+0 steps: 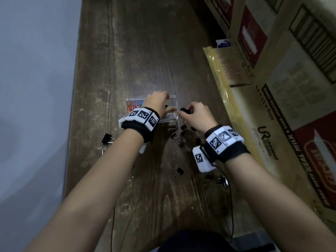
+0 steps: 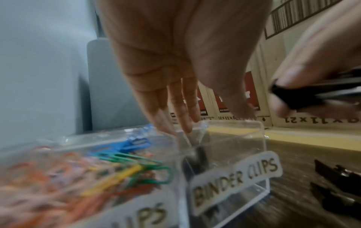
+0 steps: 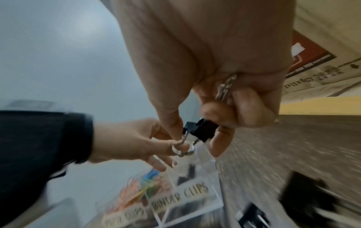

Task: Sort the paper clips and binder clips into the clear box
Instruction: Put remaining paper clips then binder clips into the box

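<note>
A clear two-part box (image 1: 135, 98) stands on the wooden table. Its left part holds coloured paper clips (image 2: 82, 177). The right part, labelled BINDER CLIPS (image 2: 236, 175), holds a black binder clip (image 2: 198, 158). My left hand (image 1: 165, 101) hovers over the box with straight fingers (image 2: 181, 121) pointing down at the divider, holding nothing. My right hand (image 1: 189, 110) is just right of the box, above its rim. It pinches a black binder clip (image 3: 201, 131), and another clip's wire handles (image 3: 226, 88) stick out of the curled fingers.
Several loose black binder clips lie on the table: one at the left (image 1: 107, 138), a cluster under my right wrist (image 1: 177, 138), one nearer me (image 1: 179, 171). Cardboard cartons (image 1: 272, 73) line the right side. The table's left edge (image 1: 73, 106) drops off.
</note>
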### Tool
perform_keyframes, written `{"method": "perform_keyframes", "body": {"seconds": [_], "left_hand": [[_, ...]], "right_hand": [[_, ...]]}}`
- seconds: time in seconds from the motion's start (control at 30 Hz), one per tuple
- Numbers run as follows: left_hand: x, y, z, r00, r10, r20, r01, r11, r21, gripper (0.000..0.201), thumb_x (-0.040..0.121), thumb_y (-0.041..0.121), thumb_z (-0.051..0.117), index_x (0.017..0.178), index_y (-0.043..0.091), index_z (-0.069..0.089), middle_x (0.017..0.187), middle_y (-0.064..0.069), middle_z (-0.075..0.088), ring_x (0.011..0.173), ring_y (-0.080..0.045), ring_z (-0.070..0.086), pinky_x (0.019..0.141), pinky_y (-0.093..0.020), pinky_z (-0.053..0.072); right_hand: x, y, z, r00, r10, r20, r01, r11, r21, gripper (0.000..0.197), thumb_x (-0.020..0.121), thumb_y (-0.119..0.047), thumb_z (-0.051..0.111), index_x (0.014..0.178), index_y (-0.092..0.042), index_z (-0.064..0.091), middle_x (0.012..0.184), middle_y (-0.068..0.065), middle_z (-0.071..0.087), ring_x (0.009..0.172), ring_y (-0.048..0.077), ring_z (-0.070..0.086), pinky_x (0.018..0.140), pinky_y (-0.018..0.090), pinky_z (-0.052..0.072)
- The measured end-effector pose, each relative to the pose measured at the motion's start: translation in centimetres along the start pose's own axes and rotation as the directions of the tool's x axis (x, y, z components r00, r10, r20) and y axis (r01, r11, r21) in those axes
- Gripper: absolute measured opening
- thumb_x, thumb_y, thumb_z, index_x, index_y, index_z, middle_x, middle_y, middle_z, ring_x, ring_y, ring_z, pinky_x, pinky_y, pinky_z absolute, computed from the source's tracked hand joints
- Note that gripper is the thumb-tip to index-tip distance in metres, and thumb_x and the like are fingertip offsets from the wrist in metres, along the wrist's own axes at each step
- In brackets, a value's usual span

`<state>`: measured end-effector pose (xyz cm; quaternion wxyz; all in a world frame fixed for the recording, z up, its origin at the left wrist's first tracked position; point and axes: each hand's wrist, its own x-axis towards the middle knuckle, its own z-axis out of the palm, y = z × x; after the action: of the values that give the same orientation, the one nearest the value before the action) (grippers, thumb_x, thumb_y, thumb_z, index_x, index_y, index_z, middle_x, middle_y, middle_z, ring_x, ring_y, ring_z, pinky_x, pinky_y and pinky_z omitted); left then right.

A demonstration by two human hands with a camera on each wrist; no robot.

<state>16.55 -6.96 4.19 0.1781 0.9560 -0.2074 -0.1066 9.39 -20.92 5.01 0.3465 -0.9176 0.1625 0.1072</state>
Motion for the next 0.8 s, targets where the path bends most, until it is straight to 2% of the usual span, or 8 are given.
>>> {"method": "perform_keyframes", "body": {"seconds": [0.17, 0.27, 0.33, 0.43, 0.53, 0.63, 0.7, 0.8], "left_hand": [[-4.0, -3.9, -1.9, 0.966, -0.089, -0.243, -0.006, 0.931, -0.366, 0.012, 0.088, 0.017, 0.055, 0.096, 0.012, 0.063, 0.1, -0.003, 0.063, 0.092, -0.018, 0.061, 0.086, -0.036, 0.051], [-7.6, -7.2, -1.8, 0.94, -0.236, -0.246, 0.09, 0.867, -0.489, 0.01, 0.087, 0.009, 0.056, 0.091, 0.011, 0.064, 0.093, -0.005, 0.065, 0.086, -0.019, 0.061, 0.079, -0.033, 0.051], [-10.3, -9.5, -1.2, 0.928, -0.323, -0.185, 0.195, 0.844, -0.499, 0.01, 0.087, 0.01, 0.057, 0.093, 0.012, 0.064, 0.095, -0.006, 0.065, 0.089, -0.02, 0.061, 0.08, -0.032, 0.05], [-14.1, -12.7, -0.2, 0.878, -0.454, -0.151, 0.336, 0.809, -0.481, 0.013, 0.085, 0.018, 0.06, 0.098, 0.016, 0.063, 0.103, -0.006, 0.063, 0.097, -0.024, 0.061, 0.09, -0.044, 0.05], [-16.6, -14.2, 0.8, 0.851, -0.518, -0.084, 0.439, 0.791, -0.427, 0.03, 0.082, 0.028, 0.066, 0.108, 0.014, 0.058, 0.114, -0.009, 0.058, 0.099, -0.018, 0.057, 0.092, -0.038, 0.049], [-17.9, -14.2, 1.4, 0.856, -0.516, -0.014, 0.466, 0.785, -0.409, 0.051, 0.073, 0.032, 0.074, 0.116, 0.016, 0.053, 0.12, -0.009, 0.052, 0.107, -0.021, 0.056, 0.097, -0.041, 0.047], [-18.2, -13.9, 1.6, 0.86, -0.51, 0.008, 0.479, 0.801, -0.359, 0.061, 0.068, 0.03, 0.079, 0.119, 0.016, 0.05, 0.122, -0.008, 0.049, 0.109, -0.022, 0.055, 0.099, -0.041, 0.046], [-18.4, -13.2, 2.1, 0.857, -0.516, -0.012, 0.493, 0.826, -0.272, 0.057, 0.066, 0.027, 0.08, 0.115, 0.017, 0.051, 0.117, -0.006, 0.052, 0.108, -0.022, 0.054, 0.097, -0.04, 0.046]], "right_hand": [[3.3, -4.3, 0.3, 0.981, -0.191, -0.022, 0.19, 0.981, -0.027, 0.029, 0.082, -0.032, 0.062, 0.102, -0.013, 0.055, 0.105, 0.008, 0.063, 0.096, 0.025, 0.06, 0.087, 0.042, 0.051], [4.0, -6.5, 1.4, 0.928, -0.364, 0.083, 0.373, 0.902, -0.216, 0.032, 0.087, -0.024, 0.058, 0.114, -0.009, 0.047, 0.11, 0.011, 0.059, 0.097, 0.028, 0.059, 0.085, 0.043, 0.05], [4.2, -7.0, 2.4, 0.893, -0.418, 0.168, 0.45, 0.821, -0.351, 0.035, 0.089, -0.022, 0.056, 0.118, -0.007, 0.042, 0.112, 0.014, 0.058, 0.099, 0.032, 0.058, 0.081, 0.042, 0.048], [4.2, -6.7, 3.5, 0.88, -0.4, 0.254, 0.474, 0.732, -0.489, 0.037, 0.09, -0.022, 0.056, 0.119, -0.005, 0.04, 0.116, 0.018, 0.058, 0.103, 0.035, 0.057, 0.076, 0.04, 0.043], [3.1, -7.0, 3.8, 0.89, -0.401, 0.218, 0.452, 0.709, -0.541, 0.038, 0.09, -0.021, 0.056, 0.121, -0.004, 0.041, 0.12, 0.018, 0.057, 0.109, 0.035, 0.054, 0.082, 0.041, 0.045], [0.7, -8.3, 5.1, 0.815, -0.559, 0.154, 0.52, 0.587, -0.62, 0.027, 0.093, -0.01, 0.047, 0.119, -0.003, 0.047, 0.119, 0.015, 0.058, 0.109, 0.032, 0.055, 0.086, 0.037, 0.045], [-1.3, -9.3, 7.2, 0.759, -0.614, 0.218, 0.611, 0.555, -0.565, 0.024, 0.092, -0.007, 0.044, 0.115, -0.004, 0.052, 0.113, 0.014, 0.061, 0.104, 0.031, 0.058, 0.085, 0.038, 0.046], [-3.3, -9.7, 10.9, 0.714, -0.55, 0.434, 0.697, 0.617, -0.365, 0.025, 0.091, -0.018, 0.051, 0.112, -0.005, 0.057, 0.113, 0.012, 0.059, 0.106, 0.029, 0.057, 0.087, 0.041, 0.05]]}}
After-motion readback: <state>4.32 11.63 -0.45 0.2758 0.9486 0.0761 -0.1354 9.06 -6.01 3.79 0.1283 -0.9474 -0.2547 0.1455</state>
